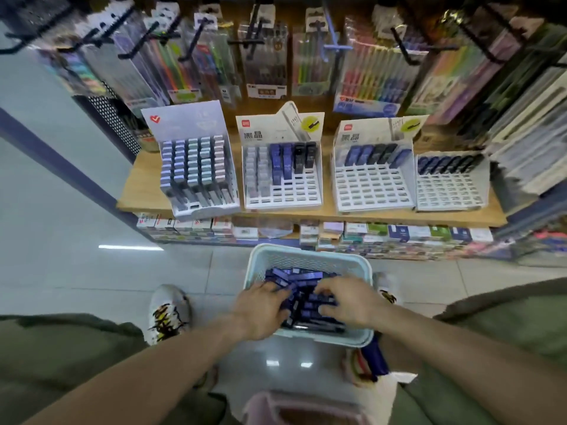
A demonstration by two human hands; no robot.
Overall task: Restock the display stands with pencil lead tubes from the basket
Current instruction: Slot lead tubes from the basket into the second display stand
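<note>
Both hands down in the pale basket [306, 254] on the floor, left hand [264, 311] & right hand [348, 302] fingers spread over dark-blue lead tubes [302, 279], grip unclear; display stands [372, 179] on shelf above, mostly empty slots.

Stationery shop: hanging pen packs [266, 56], display stands [282, 170].
</note>
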